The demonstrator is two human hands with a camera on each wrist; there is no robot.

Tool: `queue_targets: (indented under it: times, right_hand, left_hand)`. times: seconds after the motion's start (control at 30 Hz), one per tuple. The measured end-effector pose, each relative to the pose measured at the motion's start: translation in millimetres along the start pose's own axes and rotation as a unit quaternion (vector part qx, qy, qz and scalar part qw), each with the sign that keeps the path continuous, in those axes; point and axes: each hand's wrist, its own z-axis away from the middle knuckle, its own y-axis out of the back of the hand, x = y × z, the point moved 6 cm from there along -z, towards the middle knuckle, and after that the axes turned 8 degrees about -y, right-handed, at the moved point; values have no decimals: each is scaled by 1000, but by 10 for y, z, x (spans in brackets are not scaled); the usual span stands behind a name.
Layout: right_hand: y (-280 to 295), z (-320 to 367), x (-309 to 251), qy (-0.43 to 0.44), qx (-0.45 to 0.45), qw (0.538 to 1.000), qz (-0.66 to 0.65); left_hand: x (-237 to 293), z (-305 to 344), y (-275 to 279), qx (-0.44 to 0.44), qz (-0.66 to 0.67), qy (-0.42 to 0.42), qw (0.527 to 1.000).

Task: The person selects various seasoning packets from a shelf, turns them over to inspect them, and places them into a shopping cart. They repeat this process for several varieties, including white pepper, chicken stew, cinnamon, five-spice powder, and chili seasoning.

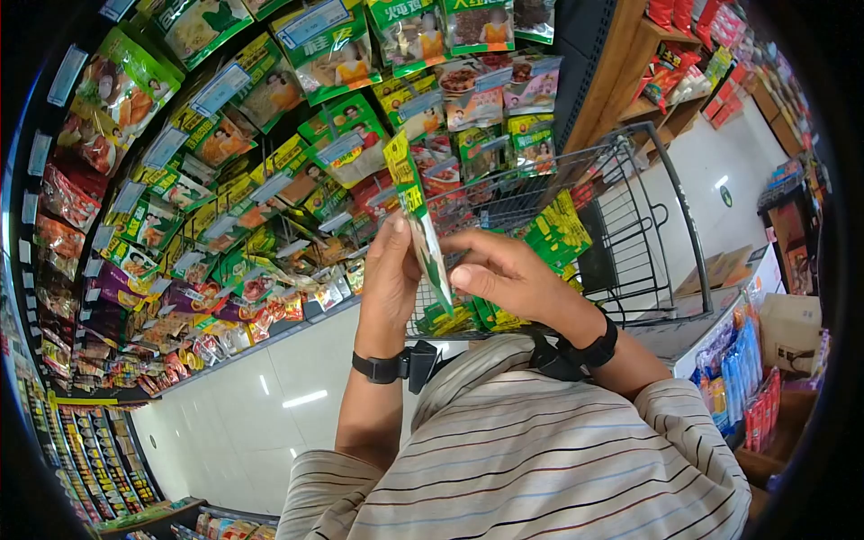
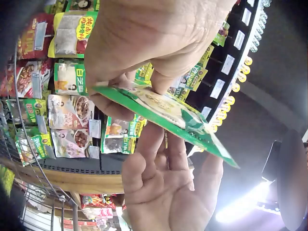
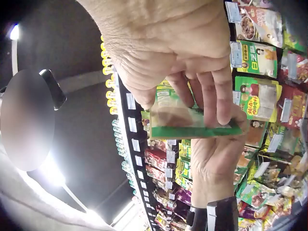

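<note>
In the head view my left hand (image 1: 389, 283) holds a flat green-and-yellow food packet (image 1: 416, 202) edge-on, upright before my chest. The left wrist view has the packet (image 2: 168, 110) between the thumb and fingers of my left hand (image 2: 154, 43); my right hand (image 2: 166, 192) is on its other side. Seen from the right wrist, my right hand (image 3: 178, 53) has its fingers extended over the clear, green-edged packet (image 3: 173, 126), the thumb near one corner. My left hand (image 3: 219, 161) is behind it, partly hidden.
Hanging packets (image 1: 337, 144) fill the rack at front and left. A wire shopping cart (image 1: 630, 252) with green-and-yellow packets (image 1: 556, 229) stands just beyond my right hand. Wooden shelves (image 1: 612, 72) and cardboard boxes (image 1: 790, 331) are on the right.
</note>
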Motion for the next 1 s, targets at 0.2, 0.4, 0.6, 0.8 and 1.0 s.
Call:
queue_targets:
  times: [0.2, 0.4, 0.6, 0.8, 1.0]
  right_hand:
    - [51, 12, 58, 3, 19, 999, -32]
    - [106, -4, 90, 7, 32, 999, -18]
    - [313, -30, 195, -15, 103, 994, -21]
    - [428, -60, 253, -45, 130, 989, -60]
    - [496, -29, 217, -54, 178, 981, -56]
  left_hand:
    - [109, 16, -153, 58, -42, -34, 997]
    - [145, 18, -96, 55, -46, -50, 996]
    - [278, 35, -6, 81, -89, -102, 988]
    - [408, 86, -23, 73, -113, -105, 985]
    - [514, 137, -117, 65, -174, -70, 980]
